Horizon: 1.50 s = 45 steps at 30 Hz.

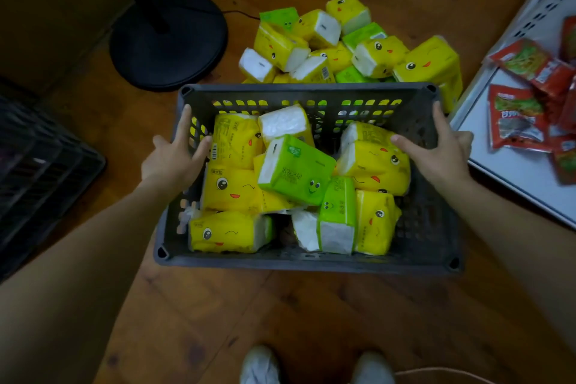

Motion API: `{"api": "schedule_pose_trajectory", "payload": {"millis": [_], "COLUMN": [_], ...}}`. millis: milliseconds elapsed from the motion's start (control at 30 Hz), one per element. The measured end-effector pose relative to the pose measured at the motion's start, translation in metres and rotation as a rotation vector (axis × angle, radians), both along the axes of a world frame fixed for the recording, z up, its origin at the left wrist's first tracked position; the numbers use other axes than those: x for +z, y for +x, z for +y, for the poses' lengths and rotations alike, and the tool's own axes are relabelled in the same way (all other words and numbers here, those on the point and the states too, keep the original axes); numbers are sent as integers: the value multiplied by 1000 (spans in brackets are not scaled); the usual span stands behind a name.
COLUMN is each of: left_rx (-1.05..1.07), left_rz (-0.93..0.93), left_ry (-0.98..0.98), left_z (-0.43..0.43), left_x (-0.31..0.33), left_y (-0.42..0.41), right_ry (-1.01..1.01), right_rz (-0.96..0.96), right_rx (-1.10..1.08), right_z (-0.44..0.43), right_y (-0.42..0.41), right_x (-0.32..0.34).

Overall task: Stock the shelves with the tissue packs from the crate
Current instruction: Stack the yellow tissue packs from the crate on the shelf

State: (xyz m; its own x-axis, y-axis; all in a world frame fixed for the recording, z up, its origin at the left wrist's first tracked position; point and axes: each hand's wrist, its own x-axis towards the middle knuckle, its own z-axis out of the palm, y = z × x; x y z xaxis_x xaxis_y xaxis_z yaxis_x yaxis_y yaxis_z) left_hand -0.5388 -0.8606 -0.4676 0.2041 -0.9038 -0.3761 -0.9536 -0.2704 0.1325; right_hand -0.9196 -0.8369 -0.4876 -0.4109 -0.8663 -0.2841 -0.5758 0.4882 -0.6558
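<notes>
Head view: the crate is gripped by both side walls, left hand and right hand with fingers inside, thumbs outside, presumably for an even lift. Tissue packs are jumbled inside the crate, more heaped just beyond it, the shelf at its right

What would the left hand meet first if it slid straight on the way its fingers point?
The left hand probably meets the crate's far left corner first; the stand base lies beyond, depth unclear.
</notes>
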Motion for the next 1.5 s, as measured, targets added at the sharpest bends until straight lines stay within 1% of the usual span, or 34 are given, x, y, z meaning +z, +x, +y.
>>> {"api": "schedule_pose_trajectory", "payload": {"millis": [100, 200, 300, 400, 600, 733, 833, 1000, 1133, 1233, 1367, 1500], "left_rx": [3, -24, -75, -162, -319, -330, -421, -696, -797, -799, -697, -644], "left_rz": [-3, -71, -139, -177, -155, -91, -1, 62, 116, 135, 167, 182], "left_ry": [53, 73, 19, -86, -95, -72, -74, -128, -134, -151, -77, -51], "left_z": [1, -2, -3, 2, 11, 1, -6, -1, -14, -26, -35, -34], "left_x": [6, 15, 28, 43, 75, 79, 65, 35, 13, -9, -32, -47], "left_y": [0, -2, -10, -26, -72, -103, -131, -169, -189, -200, -214, -228], "right_ry": [46, 115, 121, 89, 126, 138, 164, 192, 188, 185, 107, 75], "right_rz": [16, 61, 127, 183, 172, 50, 46, 45, 46, 41, -43, -42], "right_rx": [10, 36, 93, 237, 479, 482, 493, 418, 429, 442, 433, 488], "right_z": [-2, -2, 0, 8, 23, 23, 22, 22, 12, 0, 0, 5], "right_y": [-1, 1, 4, 9, 21, 21, 21, 23, 24, 20, 14, 13], "right_x": [4, 14, 26, 43, 89, 99, 85, 49, 17, -9, -33, -44]}}
